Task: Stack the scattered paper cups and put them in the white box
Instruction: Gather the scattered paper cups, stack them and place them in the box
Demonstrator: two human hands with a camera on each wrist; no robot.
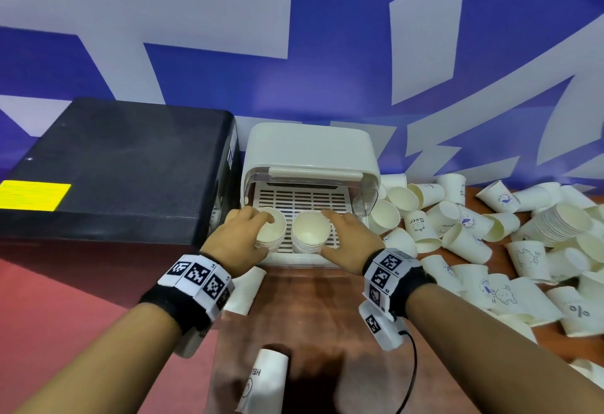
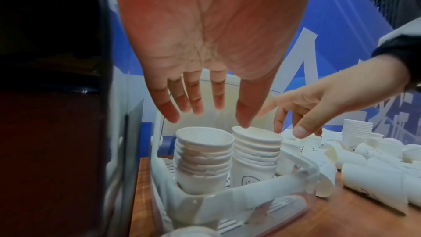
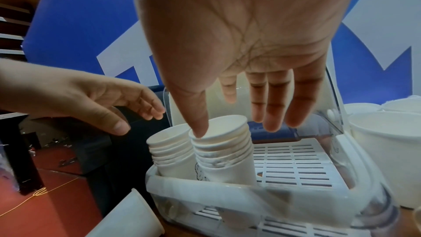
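Note:
The white box (image 1: 310,145) stands with its clear lid raised. Two stacks of paper cups stand upright on its slatted floor at the front left. My left hand (image 1: 258,233) hovers over the left stack (image 1: 269,233), fingers straight and spread, holding nothing. In the left wrist view the left hand (image 2: 218,116) is just above both stacks, thumb tip at the rim of the right stack (image 2: 257,150). My right hand (image 1: 327,233) is at the right stack (image 1: 310,232). In the right wrist view the right hand (image 3: 234,129) has straight fingers, with the thumb tip on that stack's rim (image 3: 225,150).
A black case (image 1: 114,168) stands close against the box's left side. Loose paper cups (image 1: 490,250) cover the table to the right, with a tall nested stack (image 1: 565,220) among them. Single cups lie by my left wrist (image 1: 245,289) and near the front edge (image 1: 264,381).

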